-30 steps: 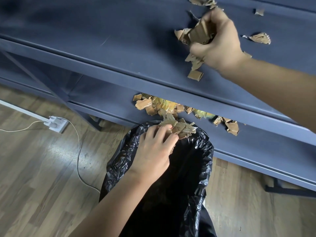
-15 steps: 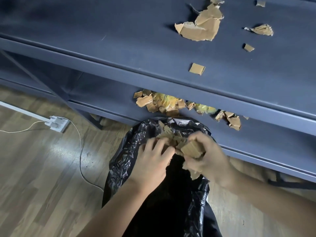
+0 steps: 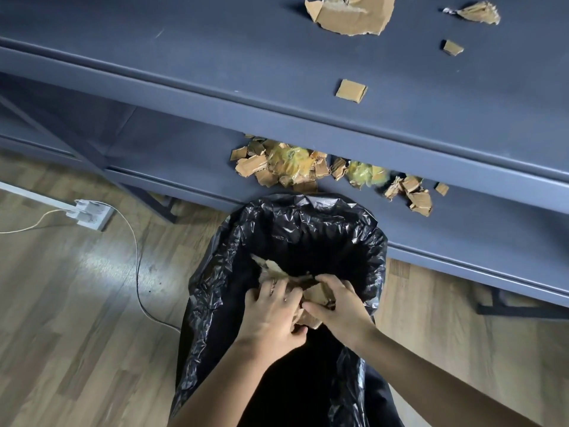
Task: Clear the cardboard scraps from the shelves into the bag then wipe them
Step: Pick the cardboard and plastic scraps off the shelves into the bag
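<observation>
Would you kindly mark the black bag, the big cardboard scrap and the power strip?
black bag (image 3: 308, 205), head view, far rim.
big cardboard scrap (image 3: 354, 15), head view, flat middle.
power strip (image 3: 92, 215), head view, white body.

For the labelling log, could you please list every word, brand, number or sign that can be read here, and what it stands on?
None can be read.
The cardboard scraps show plain brown faces.
The black bag, the power strip and the yellow wrap show no legible print.
</observation>
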Tool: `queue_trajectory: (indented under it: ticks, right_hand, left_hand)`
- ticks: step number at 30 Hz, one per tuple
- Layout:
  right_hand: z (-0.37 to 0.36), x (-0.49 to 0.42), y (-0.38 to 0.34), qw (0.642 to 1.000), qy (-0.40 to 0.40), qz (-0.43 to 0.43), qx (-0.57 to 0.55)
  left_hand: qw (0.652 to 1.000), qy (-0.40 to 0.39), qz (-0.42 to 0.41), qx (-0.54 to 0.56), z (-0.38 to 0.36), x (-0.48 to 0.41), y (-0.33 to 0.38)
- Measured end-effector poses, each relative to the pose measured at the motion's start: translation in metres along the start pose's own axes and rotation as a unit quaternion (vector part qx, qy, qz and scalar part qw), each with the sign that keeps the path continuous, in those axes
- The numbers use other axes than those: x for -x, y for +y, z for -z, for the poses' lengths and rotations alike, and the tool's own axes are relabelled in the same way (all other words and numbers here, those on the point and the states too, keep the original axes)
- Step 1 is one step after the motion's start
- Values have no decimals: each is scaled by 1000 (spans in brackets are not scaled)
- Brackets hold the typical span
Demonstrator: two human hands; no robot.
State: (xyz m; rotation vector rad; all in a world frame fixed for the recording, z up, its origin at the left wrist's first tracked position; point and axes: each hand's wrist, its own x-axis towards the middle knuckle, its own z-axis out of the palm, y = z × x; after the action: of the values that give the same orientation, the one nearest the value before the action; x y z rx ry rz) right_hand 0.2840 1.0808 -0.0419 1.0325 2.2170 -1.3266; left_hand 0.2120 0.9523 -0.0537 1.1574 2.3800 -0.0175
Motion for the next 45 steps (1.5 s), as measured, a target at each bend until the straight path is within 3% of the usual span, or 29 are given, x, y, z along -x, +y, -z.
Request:
queue_trajectory:
  ticks: [3, 6, 9, 12, 16, 18, 20, 24, 29, 32, 45]
  right_hand:
    - [0, 1, 4, 999, -20, -15, 21]
    - [6, 6, 2, 998, -27, 4, 49]
    - [25, 18, -15, 995, -8, 60, 75]
    - [58, 37, -45, 985, 51, 154, 56]
    - [132, 64, -101, 925, 218, 313, 0]
    - [175, 59, -122, 899, 278, 339, 14]
    - [218, 38, -136, 899, 308, 307, 56]
    - [278, -16, -144, 903, 356, 200, 131]
    - [299, -63, -141, 909, 310, 136, 244]
    - [305, -84, -140, 897, 288, 141, 304]
    - [345, -161, -159, 889, 342, 128, 276]
  left_hand:
    - [999, -39, -9, -25, -3, -1, -1]
    - [999, -12, -8, -32, 7, 2, 0]
    - [992, 96, -69, 44, 38, 6, 8]
    - [957, 220, -124, 142, 80, 11, 14]
    - [883, 396, -167, 189, 163, 5, 32]
    - [869, 435, -163, 172, 204, -7, 37]
    - [885, 428, -132, 126, 236, -26, 39]
    - [950, 304, -56, 48, 264, -67, 37]
    - [968, 224, -13, -112, 268, -121, 29]
    - [971, 216, 0, -100, 276, -145, 26]
    - [975, 220, 1, -17, 317, -236, 41]
